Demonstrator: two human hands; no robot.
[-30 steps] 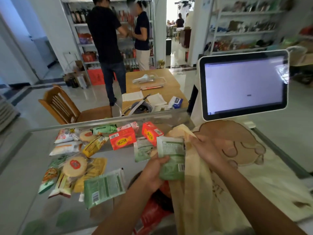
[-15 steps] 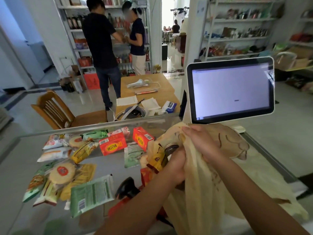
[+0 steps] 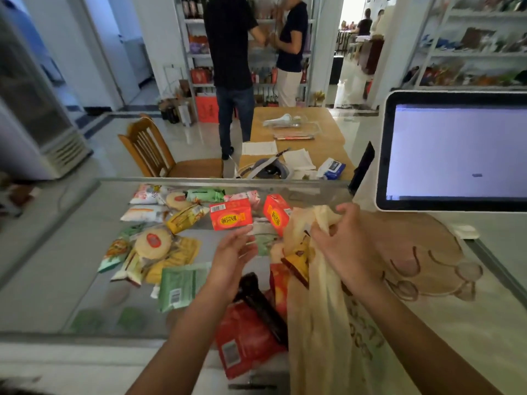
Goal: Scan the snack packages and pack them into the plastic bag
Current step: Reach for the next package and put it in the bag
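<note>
My right hand grips the rim of the pale yellow plastic bag, holding it up over the counter; an orange-brown packet shows at the bag's mouth. My left hand hovers empty with relaxed fingers just left of the bag, over the glass counter. Several snack packages lie spread on the counter: two red boxes, a green packet, a round cake, yellow and white packets. A black scanner lies on a red packet below my left hand.
A tablet screen stands at the right, above a brown bear-shaped mat. Behind the counter are a wooden chair and a wooden table with papers. Two people stand at the shelves further back.
My left hand put the green packet into the bag, then drew out empty and moved left. My right hand kept hold of the bag's rim.
</note>
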